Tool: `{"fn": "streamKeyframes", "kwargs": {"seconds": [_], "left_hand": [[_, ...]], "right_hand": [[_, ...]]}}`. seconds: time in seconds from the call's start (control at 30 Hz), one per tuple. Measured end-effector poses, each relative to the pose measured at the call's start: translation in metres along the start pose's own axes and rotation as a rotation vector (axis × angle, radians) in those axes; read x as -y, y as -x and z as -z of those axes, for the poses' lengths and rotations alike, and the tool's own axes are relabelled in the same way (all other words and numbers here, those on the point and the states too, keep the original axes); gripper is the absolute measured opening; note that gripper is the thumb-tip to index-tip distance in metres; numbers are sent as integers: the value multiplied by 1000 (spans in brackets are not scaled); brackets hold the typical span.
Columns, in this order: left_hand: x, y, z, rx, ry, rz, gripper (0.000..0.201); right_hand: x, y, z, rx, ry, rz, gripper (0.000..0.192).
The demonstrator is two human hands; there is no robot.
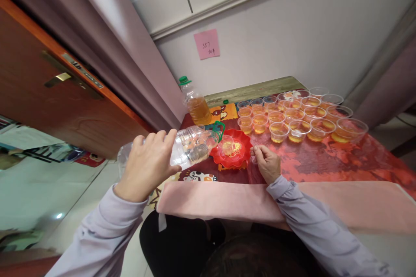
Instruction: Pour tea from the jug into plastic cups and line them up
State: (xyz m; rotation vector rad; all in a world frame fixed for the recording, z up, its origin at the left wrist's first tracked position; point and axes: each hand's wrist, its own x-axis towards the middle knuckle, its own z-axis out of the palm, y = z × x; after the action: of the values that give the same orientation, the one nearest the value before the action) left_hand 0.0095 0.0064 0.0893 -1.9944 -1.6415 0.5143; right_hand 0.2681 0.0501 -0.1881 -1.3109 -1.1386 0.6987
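My left hand is wrapped round a large clear plastic bottle, tipped nearly on its side. The bottle's neck has a green handle ring and points at a clear plastic cup. That cup stands in a red wavy-rimmed tray and has some yellowish liquid in it. Beside the tray's right rim, my right hand is closed, its thumb against the curled fingers. Clear film shows by its fingertips, but what it grips, if anything, is hard to make out.
Rows of clear cups with amber liquid cover the table's right side. A second bottle, green-capped and partly full of amber liquid, stands at the back left. A green cap lies near the wall. Pink cloth hangs along the front edge.
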Motion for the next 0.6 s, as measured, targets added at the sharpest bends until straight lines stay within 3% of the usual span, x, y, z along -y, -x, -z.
{"fn": "streamKeyframes", "kwargs": {"seconds": [0.43, 0.6], "left_hand": [[-2, -1, 4, -21, 11, -27, 79], [-2, 2, -6, -65, 58, 4, 79]], "right_hand": [[-3, -1, -1, 2, -17, -14, 50], [0, -1, 0, -6, -14, -14, 51]]}}
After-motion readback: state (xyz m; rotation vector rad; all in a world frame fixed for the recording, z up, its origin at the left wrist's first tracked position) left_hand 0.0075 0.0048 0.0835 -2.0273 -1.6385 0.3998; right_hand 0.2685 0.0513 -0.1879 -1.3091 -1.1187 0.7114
